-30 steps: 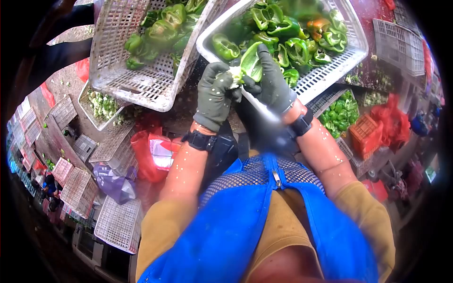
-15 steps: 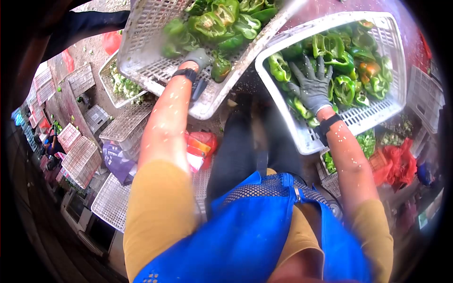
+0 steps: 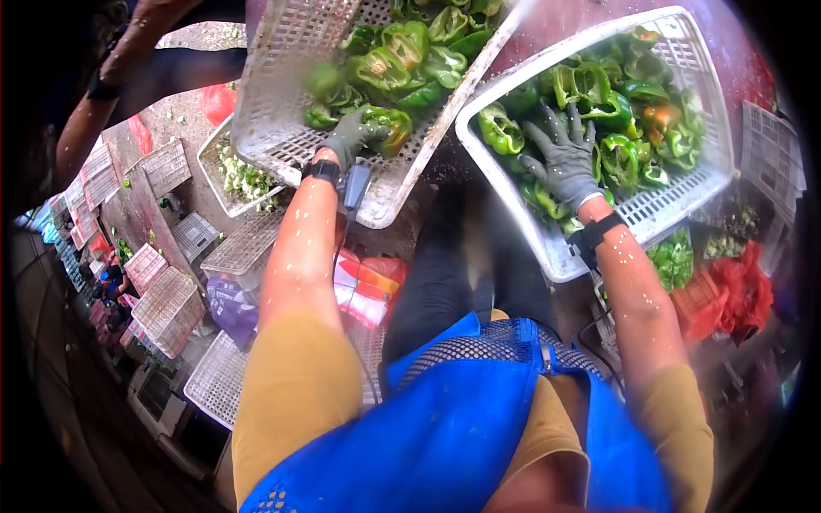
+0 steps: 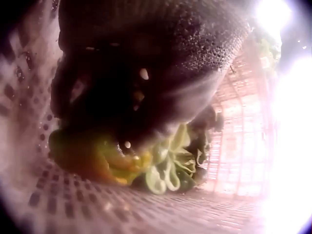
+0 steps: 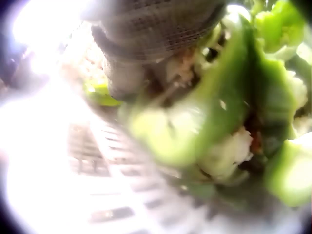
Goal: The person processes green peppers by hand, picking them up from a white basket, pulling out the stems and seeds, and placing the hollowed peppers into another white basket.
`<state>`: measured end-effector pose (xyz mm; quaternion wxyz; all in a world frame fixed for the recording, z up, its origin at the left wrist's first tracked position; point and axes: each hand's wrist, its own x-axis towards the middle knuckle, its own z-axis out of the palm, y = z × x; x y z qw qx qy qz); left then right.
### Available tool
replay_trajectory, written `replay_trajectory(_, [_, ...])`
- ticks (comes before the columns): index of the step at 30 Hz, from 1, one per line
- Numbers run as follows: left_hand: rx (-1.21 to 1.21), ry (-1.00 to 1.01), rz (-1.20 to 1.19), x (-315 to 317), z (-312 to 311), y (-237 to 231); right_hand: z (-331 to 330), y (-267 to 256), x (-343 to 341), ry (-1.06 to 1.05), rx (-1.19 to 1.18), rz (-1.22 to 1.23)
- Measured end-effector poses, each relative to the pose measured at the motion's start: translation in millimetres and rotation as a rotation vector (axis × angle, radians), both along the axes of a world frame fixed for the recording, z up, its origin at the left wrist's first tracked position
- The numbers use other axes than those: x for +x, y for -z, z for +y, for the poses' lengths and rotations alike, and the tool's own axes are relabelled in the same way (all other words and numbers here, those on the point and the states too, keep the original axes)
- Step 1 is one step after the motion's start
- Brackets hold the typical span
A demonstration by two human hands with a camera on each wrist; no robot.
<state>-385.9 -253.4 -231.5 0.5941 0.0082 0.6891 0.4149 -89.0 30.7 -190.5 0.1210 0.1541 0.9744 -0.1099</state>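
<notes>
My gloved left hand (image 3: 351,137) is down in the left crate (image 3: 282,147), its fingers curled at a bell pepper (image 3: 395,132) that is green with an orange patch. The left wrist view shows the dark glove over this pepper (image 4: 92,158), and the palm side is in shadow. Gloved too, my right hand (image 3: 564,162) lies with spread fingers on cut green peppers (image 3: 620,162) inside the right white crate (image 3: 552,267). From the right wrist, a blurred pepper piece (image 5: 175,131) shows just below the glove.
More cut peppers (image 3: 402,60) fill the back of the left crate. Beside it stands a basin of pale scraps (image 3: 244,184). Red net bags (image 3: 740,295) and loose green peppers (image 3: 671,261) are at the right. Another person's arm (image 3: 128,68) enters at upper left.
Both hands were together holding a pepper piece and a pale core; they then parted into the two crates. The left hand has since moved onto the orange-patched pepper, while the right stays spread.
</notes>
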Motion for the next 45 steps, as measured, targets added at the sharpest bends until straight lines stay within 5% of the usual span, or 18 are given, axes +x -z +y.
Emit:
replay_trajectory(4, [0.324,-0.246,-0.002,25.5,24.4,-102.7,-8.5,-51.8,-10.5,0.154,-0.360,0.478])
replay_trajectory(6, [0.448,-0.320,-0.024,55.7,41.7,-138.0,-30.9,-93.4,-26.8,0.263,-0.835,0.596])
replay_trajectory(8, [0.624,-0.466,-0.100,92.6,67.7,-169.2,-51.1,-111.6,-37.0,0.610,-1.431,0.410])
replay_trajectory(11, [0.709,-0.586,-0.222,145.4,100.1,-194.1,-59.7,-111.7,-43.4,0.708,-1.796,0.550])
replay_trajectory(13, [0.699,-0.568,-0.185,166.5,106.7,-184.2,-51.8,-116.8,-25.9,0.780,-1.854,0.568])
replay_trajectory(16, [0.401,-0.015,0.558,177.8,107.2,-165.0,-43.8,-111.2,-5.5,0.721,-1.676,0.592])
replay_trajectory(17, [0.401,-0.017,0.547,184.7,106.4,-157.8,-42.2,-112.1,0.3,0.727,-1.631,0.597])
replay_trajectory(21, [0.458,-0.105,0.325,202.2,113.7,-147.3,-37.7,-118.7,14.2,0.924,-1.803,0.617])
replay_trajectory(23, [0.563,-0.541,-0.279,215.2,121.4,-146.0,-37.3,-112.6,20.6,0.972,-1.827,0.582])
replay_trajectory(26, [0.534,-0.726,-0.496,232.6,128.1,-140.9,-24.3,-116.9,26.9,1.001,-2.088,0.506])
replay_trajectory(29, [0.665,-0.879,-0.540,222.8,98.3,-102.0,-7.3,-111.8,41.0,1.064,-1.948,0.464])
replay_trajectory(31, [0.367,-0.586,0.095,205.0,85.3,-108.7,9.1,-106.3,52.7,1.059,-1.833,0.451])
replay_trajectory(33, [0.245,-0.088,0.349,193.5,64.8,-126.0,25.1,-99.6,48.0,0.886,-1.415,0.262])
replay_trajectory(35, [0.282,0.320,1.024,179.8,51.2,-130.8,27.5,-84.2,44.4,0.344,-0.396,0.178])
replay_trajectory(37, [0.174,0.297,0.847,147.6,45.7,-141.2,31.7,-70.3,27.4,0.117,-0.057,0.220])
replay_trajectory(39, [-0.025,-0.017,0.485,102.5,45.6,-136.1,21.1,-45.8,8.5,-0.024,0.011,0.127])
replay_trajectory(41, [-0.089,0.159,0.831,50.8,49.4,-82.4,12.6,-6.6,-0.2,-0.080,0.016,-0.112])
replay_trajectory(45, [-0.236,0.628,0.881,12.4,82.3,21.3,5.4,6.6,-13.1,-0.093,0.060,-0.250])
